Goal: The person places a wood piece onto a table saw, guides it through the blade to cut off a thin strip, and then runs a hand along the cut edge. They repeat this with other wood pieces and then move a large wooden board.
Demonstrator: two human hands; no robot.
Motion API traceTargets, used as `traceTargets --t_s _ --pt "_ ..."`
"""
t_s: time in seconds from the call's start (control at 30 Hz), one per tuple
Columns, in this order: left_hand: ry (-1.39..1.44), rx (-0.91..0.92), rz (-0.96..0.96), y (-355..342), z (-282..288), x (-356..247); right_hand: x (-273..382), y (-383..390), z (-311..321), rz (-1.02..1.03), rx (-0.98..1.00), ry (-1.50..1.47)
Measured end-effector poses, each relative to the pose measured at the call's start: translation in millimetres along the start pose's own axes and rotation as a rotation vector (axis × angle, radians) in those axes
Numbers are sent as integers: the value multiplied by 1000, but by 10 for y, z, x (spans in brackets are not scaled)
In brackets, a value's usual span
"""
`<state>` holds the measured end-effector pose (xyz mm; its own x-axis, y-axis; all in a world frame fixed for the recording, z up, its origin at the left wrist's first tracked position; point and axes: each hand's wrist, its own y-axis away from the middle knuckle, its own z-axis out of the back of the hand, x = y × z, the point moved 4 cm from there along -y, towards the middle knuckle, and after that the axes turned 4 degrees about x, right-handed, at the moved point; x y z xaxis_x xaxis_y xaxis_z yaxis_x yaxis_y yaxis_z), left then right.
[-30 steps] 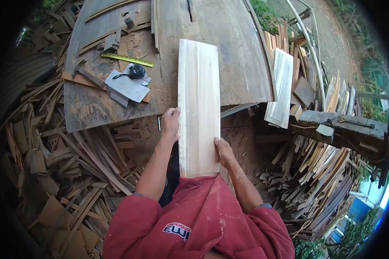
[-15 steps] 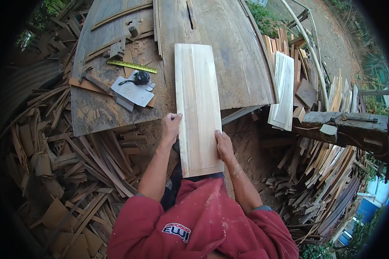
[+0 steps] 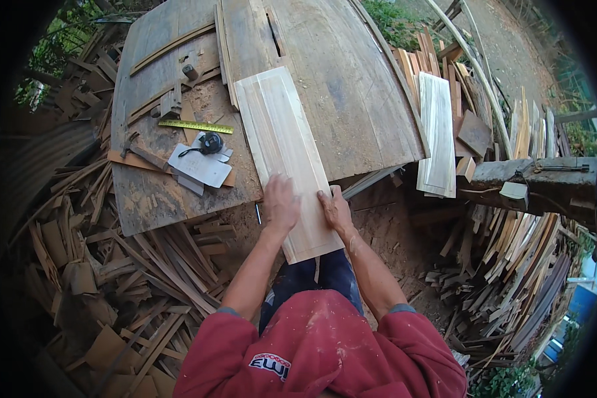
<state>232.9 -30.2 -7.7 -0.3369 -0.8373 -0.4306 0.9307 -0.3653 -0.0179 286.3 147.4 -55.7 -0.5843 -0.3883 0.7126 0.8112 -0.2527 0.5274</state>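
Note:
A long pale wooden panel (image 3: 290, 142) with a raised middle and a lower border lies tilted to the left, its far part over the workbench (image 3: 358, 93) and its near end above my legs. My right hand (image 3: 337, 211) grips the panel's right edge, thumb on the top face and fingers going under. Flat on the panel's near left part lies my left hand (image 3: 282, 205), fingers stretched out and slightly blurred. To the left on the bench, a black tape measure (image 3: 211, 142) rests on white paper (image 3: 205, 166), near a yellow measuring strip (image 3: 196, 126) and a hammer (image 3: 146, 154).
Thin wood strips (image 3: 172, 48) and a small block (image 3: 171, 103) lie on the bench among sawdust. More pale panels (image 3: 436, 132) lean at the bench's right side. Heaps of wood offcuts (image 3: 156, 245) flank me, and a beam (image 3: 537, 182) juts in at right.
The panel has swung, its far end moving left. My left hand has gone from gripping the left edge to lying on the top face. My right hand still holds the right edge.

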Motion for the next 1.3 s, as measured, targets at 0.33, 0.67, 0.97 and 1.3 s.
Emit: traceTargets --t_s 0.33,0.67,0.97,1.3 --pt "-262 354 -34 -896 -183 -181 23 284 100 224 80 52" --pt "-330 452 30 -1177 -107 -52 73 842 102 554 188 694" --pt "-322 434 25 -1323 -114 -5 286 666 181 614 200 825" --pt "-317 433 26 -1517 -87 37 362 465 185 661 191 850"
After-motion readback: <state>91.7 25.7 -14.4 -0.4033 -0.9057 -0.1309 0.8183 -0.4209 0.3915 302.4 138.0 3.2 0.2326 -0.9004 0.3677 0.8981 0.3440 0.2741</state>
